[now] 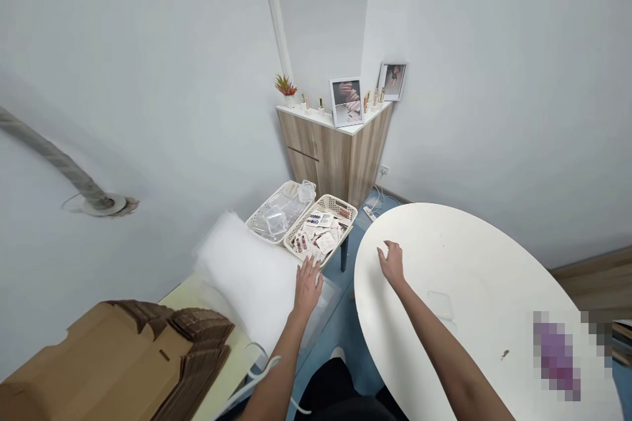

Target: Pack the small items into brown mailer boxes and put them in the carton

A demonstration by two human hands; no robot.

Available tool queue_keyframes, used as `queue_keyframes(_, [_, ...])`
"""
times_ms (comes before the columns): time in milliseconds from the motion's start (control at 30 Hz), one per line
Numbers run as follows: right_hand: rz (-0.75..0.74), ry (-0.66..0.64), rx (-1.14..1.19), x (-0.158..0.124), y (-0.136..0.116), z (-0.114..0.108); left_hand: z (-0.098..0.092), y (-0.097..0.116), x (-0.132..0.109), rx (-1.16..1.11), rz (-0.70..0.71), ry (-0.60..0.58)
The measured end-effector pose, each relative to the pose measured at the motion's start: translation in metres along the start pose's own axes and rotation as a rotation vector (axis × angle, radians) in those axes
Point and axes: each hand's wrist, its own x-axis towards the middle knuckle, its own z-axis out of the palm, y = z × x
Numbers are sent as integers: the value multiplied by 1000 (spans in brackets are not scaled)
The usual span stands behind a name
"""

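Bare forearms stretch forward from the bottom edge, above dark trousers. The left hand, left of the white table, has its fingers spread and nothing visible in its grasp; its fingertips overlap the near end of a cream basket, and I cannot tell whether they touch it. The right hand is above the table's left part, its fingers loosely bent and apart, with nothing visible between them.

That cream basket stands left of the table and is filled with cards, some bearing small coloured pieces. Just beside it, farther from the table, a second basket holds clear plastic boxes. On the table, a clear case lies beside the right forearm; over the table's right part, a purple patch is too pixelated to make out.

Well left of the table are a white foam stack and, nearer the camera, flattened brown cartons. Beyond the table, in the corner, a wood-grain cabinet carries a small plant, little bottles and a picture frame. Between cabinet and table, a power strip lies on the blue floor.
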Motion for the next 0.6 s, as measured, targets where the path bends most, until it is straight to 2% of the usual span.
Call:
queue_keyframes(167, [-214, -126, -58, 45, -87, 55, 3, -6, -6, 70, 44, -58])
queue_keyframes(333, [-365, -272, -207, 76, -144, 96, 2, -4, -8, 89, 41, -72])
queue_keyframes(433, [-425, -376, -264, 78, -168, 117, 2, -3, -9, 80, 31, -82])
queue_keyframes(600, [-611, -608, -352, 55, -193, 140, 1, -2, -11, 78, 10, -96])
